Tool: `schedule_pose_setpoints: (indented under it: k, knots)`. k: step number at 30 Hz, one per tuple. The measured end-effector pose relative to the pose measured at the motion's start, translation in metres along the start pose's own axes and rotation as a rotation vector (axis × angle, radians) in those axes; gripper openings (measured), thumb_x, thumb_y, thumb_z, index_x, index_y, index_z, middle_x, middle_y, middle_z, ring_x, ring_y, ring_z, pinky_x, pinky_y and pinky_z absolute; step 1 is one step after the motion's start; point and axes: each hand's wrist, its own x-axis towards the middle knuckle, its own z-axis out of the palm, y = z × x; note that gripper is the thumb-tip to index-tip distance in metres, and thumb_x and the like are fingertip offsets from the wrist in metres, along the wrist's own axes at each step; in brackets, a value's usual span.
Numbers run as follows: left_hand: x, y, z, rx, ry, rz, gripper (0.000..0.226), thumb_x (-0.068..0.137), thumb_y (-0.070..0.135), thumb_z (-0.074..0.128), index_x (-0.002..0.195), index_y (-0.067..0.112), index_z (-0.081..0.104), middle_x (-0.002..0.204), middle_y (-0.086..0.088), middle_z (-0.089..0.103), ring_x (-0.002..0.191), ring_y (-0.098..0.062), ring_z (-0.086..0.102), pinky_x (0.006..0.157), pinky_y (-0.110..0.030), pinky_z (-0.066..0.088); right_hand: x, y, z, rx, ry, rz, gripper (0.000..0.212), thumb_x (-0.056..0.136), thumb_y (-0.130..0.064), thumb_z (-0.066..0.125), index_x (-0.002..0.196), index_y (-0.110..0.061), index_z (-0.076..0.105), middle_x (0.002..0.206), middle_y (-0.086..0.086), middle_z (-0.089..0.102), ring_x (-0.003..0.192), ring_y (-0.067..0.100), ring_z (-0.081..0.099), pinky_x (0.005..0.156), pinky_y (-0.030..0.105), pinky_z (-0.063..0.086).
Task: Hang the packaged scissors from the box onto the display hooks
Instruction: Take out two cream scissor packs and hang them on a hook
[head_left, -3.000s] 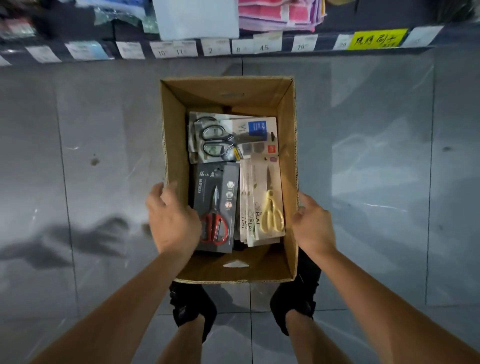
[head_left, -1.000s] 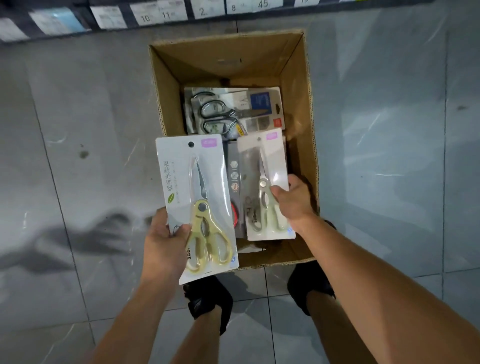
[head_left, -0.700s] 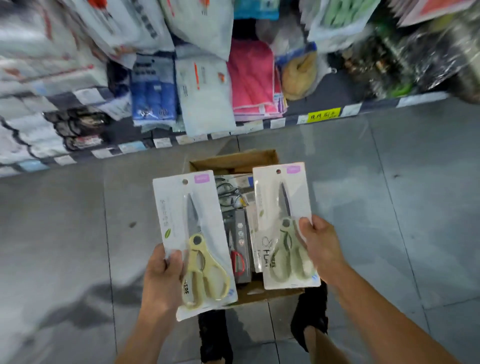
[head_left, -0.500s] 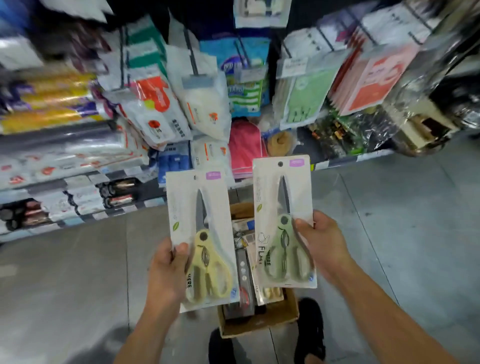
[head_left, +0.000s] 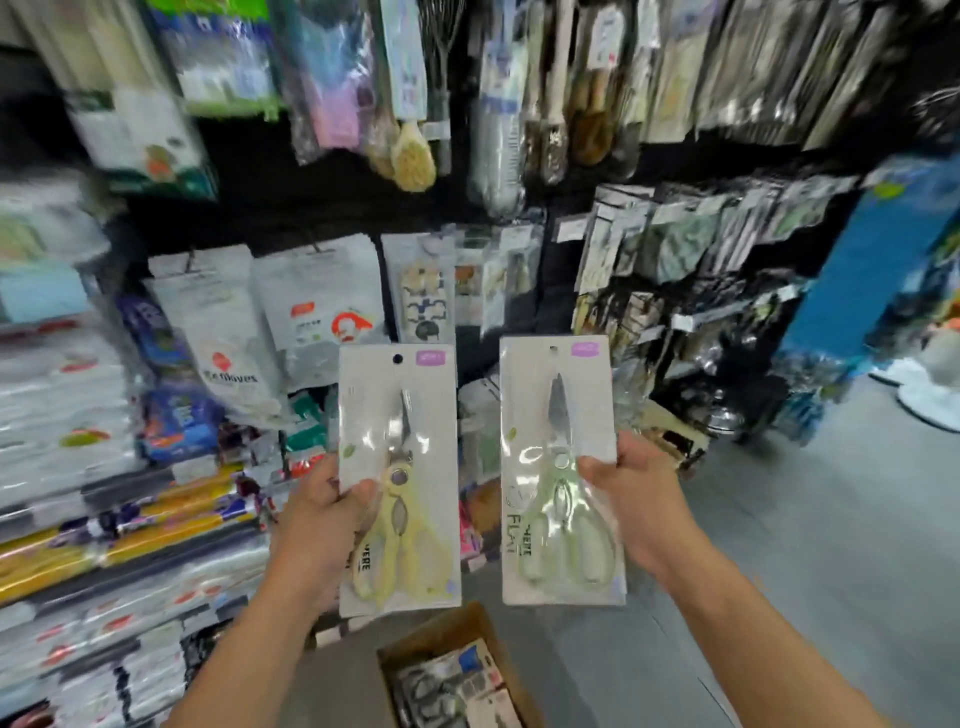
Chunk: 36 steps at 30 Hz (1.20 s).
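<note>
My left hand (head_left: 322, 525) grips a white carded pack of yellow-handled scissors (head_left: 410, 415) by its left edge, upright, hang hole at the top. My right hand (head_left: 636, 504) grips a second pack with pale green-handled scissors (head_left: 550, 431) by its right edge, also upright. Both packs are held side by side in front of the display wall (head_left: 493, 280), apart from the hanging goods. The cardboard box (head_left: 415, 636) sits on the floor below, with several more scissor packs (head_left: 457, 686) inside.
Hanging bags, brushes (head_left: 413, 161) and packaged kitchen tools crowd the hooks above and to the right. Stacked rolls and bags (head_left: 78, 467) fill shelves on the left. Grey tiled floor (head_left: 831, 545) extends to the right, beside a blue display stand (head_left: 862, 270).
Both hands left the box rim, each took a scissor pack out and raised it. The view swung up from the box to the display wall.
</note>
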Motion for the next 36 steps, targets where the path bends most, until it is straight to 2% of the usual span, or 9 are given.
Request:
schedule_pose_setpoints:
  k: [2, 5, 9, 12, 17, 21, 26, 31, 36]
  knots:
    - [-0.006, 0.019, 0.009, -0.001, -0.024, -0.003, 0.023, 0.094, -0.001, 0.055, 0.112, 0.012, 0.062, 0.101, -0.014, 0.073, 0.090, -0.034, 0.070, 0.078, -0.048, 0.057, -0.009, -0.015, -0.013, 0.001, 0.019, -0.025, 0.033, 0.088, 0.006, 0.058, 0.114, -0.012, 0.068, 0.104, 0.006, 0.075, 0.100, 0.029, 0.069, 0.094, 0.051, 0.052]
    - [-0.011, 0.037, 0.024, 0.000, -0.005, 0.003, 0.021, 0.091, -0.002, 0.057, 0.107, 0.011, 0.063, 0.101, -0.017, 0.071, 0.090, -0.034, 0.068, 0.086, -0.055, 0.054, -0.016, -0.023, -0.030, 0.018, 0.091, -0.043, 0.032, 0.083, -0.005, 0.063, 0.112, -0.019, 0.069, 0.102, 0.003, 0.075, 0.100, 0.029, 0.068, 0.094, 0.053, 0.051]
    - [-0.020, 0.041, 0.048, -0.049, 0.043, 0.008, 0.011, 0.093, 0.016, 0.060, 0.103, 0.015, 0.065, 0.096, -0.014, 0.073, 0.086, -0.031, 0.070, 0.084, -0.052, 0.056, -0.015, -0.020, -0.054, 0.074, 0.131, -0.029, 0.025, 0.084, -0.022, 0.063, 0.108, -0.025, 0.069, 0.102, -0.001, 0.075, 0.100, 0.028, 0.068, 0.092, 0.052, 0.052]
    - [-0.031, 0.044, 0.077, -0.028, 0.035, 0.054, 0.011, 0.095, 0.021, 0.058, 0.101, 0.017, 0.066, 0.090, -0.011, 0.074, 0.081, -0.031, 0.071, 0.077, -0.049, 0.058, -0.013, -0.020, -0.082, 0.060, 0.162, -0.068, 0.020, 0.080, -0.027, 0.062, 0.098, -0.025, 0.072, 0.094, 0.003, 0.075, 0.094, 0.035, 0.069, 0.083, 0.058, 0.055]
    - [-0.046, 0.046, 0.145, -0.045, -0.013, 0.102, 0.011, 0.096, 0.019, 0.057, 0.103, 0.019, 0.066, 0.095, -0.013, 0.074, 0.087, -0.033, 0.070, 0.084, -0.052, 0.056, -0.004, -0.012, -0.151, 0.047, 0.119, -0.090, 0.024, 0.085, -0.024, 0.060, 0.106, -0.031, 0.069, 0.098, -0.001, 0.075, 0.092, 0.029, 0.071, 0.082, 0.055, 0.057]
    - [-0.059, 0.043, 0.225, -0.032, -0.007, 0.103, 0.018, 0.095, 0.027, 0.058, 0.110, 0.025, 0.067, 0.102, -0.007, 0.074, 0.094, -0.029, 0.070, 0.090, -0.054, 0.054, 0.014, -0.007, -0.228, 0.085, 0.121, -0.058, 0.019, 0.090, -0.017, 0.059, 0.102, -0.026, 0.071, 0.094, 0.002, 0.076, 0.089, 0.029, 0.071, 0.081, 0.055, 0.057]
    - [-0.070, 0.039, 0.319, -0.020, 0.079, 0.082, 0.014, 0.090, 0.029, 0.061, 0.099, 0.023, 0.070, 0.100, -0.008, 0.075, 0.093, -0.029, 0.070, 0.089, -0.052, 0.054, 0.048, -0.015, -0.323, 0.100, 0.056, -0.046, 0.022, 0.092, -0.008, 0.054, 0.103, -0.018, 0.070, 0.098, 0.007, 0.075, 0.094, 0.032, 0.070, 0.083, 0.058, 0.055]
    - [-0.081, 0.041, 0.374, -0.005, 0.147, 0.089, 0.015, 0.095, 0.013, 0.057, 0.097, 0.014, 0.072, 0.087, -0.005, 0.076, 0.081, -0.027, 0.069, 0.077, -0.040, 0.053, 0.070, -0.023, -0.381, 0.123, -0.011, -0.018, 0.025, 0.091, -0.001, 0.054, 0.106, -0.014, 0.068, 0.099, 0.012, 0.074, 0.099, 0.038, 0.068, 0.087, 0.059, 0.052]
    - [-0.076, 0.036, 0.405, -0.013, 0.169, 0.048, 0.014, 0.096, 0.014, 0.057, 0.092, 0.019, 0.069, 0.093, -0.010, 0.075, 0.088, -0.032, 0.070, 0.087, -0.052, 0.054, 0.094, -0.015, -0.411, 0.150, -0.052, 0.007, 0.025, 0.089, 0.002, 0.055, 0.104, -0.013, 0.070, 0.099, 0.014, 0.074, 0.101, 0.042, 0.066, 0.089, 0.062, 0.050]
